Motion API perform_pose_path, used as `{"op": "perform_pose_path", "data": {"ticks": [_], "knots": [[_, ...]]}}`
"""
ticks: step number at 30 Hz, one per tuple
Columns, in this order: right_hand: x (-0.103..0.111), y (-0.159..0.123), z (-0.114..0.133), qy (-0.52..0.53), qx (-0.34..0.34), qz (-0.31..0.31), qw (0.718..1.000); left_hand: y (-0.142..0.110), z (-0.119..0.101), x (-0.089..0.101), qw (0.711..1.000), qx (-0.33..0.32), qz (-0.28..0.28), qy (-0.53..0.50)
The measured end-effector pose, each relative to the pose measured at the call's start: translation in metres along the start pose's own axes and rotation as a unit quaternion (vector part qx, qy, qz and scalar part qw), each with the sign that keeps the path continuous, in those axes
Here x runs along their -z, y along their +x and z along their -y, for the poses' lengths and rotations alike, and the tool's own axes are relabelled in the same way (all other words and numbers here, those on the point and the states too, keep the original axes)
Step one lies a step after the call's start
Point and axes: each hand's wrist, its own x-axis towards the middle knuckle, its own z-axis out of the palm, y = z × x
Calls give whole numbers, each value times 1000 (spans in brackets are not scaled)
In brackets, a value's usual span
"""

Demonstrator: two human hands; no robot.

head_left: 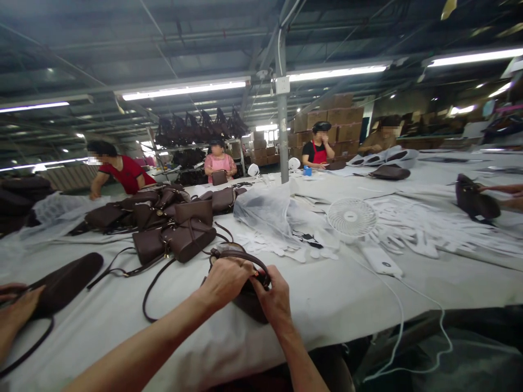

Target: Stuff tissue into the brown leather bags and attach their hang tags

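A dark brown handbag (252, 306) rests near the front edge of the white-covered table (327, 305), its curved handle raised and its long strap looping out to the left. My left hand (229, 276) is closed over the bag's top opening, fingers curled inward. On the right side of the opening, my right hand (275, 294) grips the rim with thumb and fingers. Both hands meet close together at the opening; what lies between their fingertips is mostly hidden. Just behind, a pile of similar brown handbags (190, 239) touches the far side of the strap.
Right of the hands stand a white fan (352, 218) and a white power bank (382, 260), with a cable hanging over the edge. Clear plastic (263, 209) and white gloves (408, 228) lie behind. A neighbour's hand (20, 310) holds a brown bag (71, 280) at left. Other people work across the table.
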Motion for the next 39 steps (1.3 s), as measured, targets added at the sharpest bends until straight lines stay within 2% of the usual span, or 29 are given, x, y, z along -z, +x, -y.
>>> {"op": "perform_pose_path", "data": {"ticks": [5,9,13,15,17,20,24,27,29,32,35,37,39], "knots": [[5,2,-2,-9,5,6,1000,8,-5,3,1000,15,13,21],[18,3,-4,-6,11,31,999,2,18,8,993,108,41,5],[34,5,-7,25,-2,69,997,-20,45,11,982,186,19,-20],[42,8,-9,39,1,99,994,-32,50,11,979,199,4,-34],[50,14,-13,33,18,111,993,-42,48,8,980,190,-7,-55],[57,28,-18,-7,44,118,992,-49,34,-1,978,188,-30,-82],[63,53,-22,-86,62,156,982,-46,17,-14,963,219,-102,-122],[68,74,-21,-131,93,186,969,-45,21,-22,933,225,-180,-215],[73,90,-21,-143,102,219,960,-48,30,-29,889,244,-227,-314],[78,113,-25,-159,82,248,952,-56,38,-45,833,234,-223,-449],[76,125,-33,-169,58,253,951,-58,34,-61,813,211,-230,-491],[71,120,-37,-176,60,203,961,-55,27,-69,799,221,-263,-494],[64,105,-37,-194,61,95,975,-50,21,-74,794,221,-283,-491]]}}
